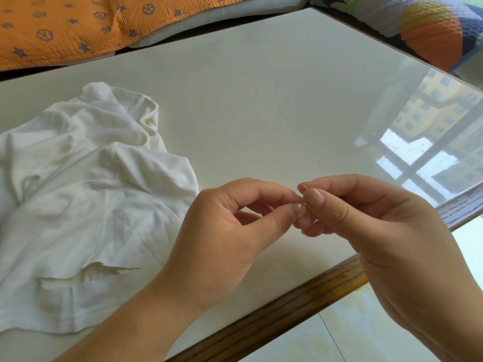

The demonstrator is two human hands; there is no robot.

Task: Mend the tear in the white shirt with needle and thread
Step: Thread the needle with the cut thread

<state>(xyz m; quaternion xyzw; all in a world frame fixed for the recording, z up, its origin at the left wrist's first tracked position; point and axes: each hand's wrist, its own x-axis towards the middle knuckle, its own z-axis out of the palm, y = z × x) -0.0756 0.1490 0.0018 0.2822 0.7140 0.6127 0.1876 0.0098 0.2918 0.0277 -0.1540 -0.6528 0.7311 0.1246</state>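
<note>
Pale whites against bright orange prints.
The shirt [86, 194] is plain off-white; the bench [261, 100] glossy cream with a brown wood-grain edge; the quilt [78, 24] orange with blue-grey wheels and stars; the cushion [431, 35] yellow, orange and navy.

Two bare hands: the left hand [222, 239] on a bare forearm [130, 322] at 7 o'clock; the right hand [379, 231], bare past the wrist, at 4 o'clock; fingernails [316, 192] short, rounded, faintly glossy.
</note>
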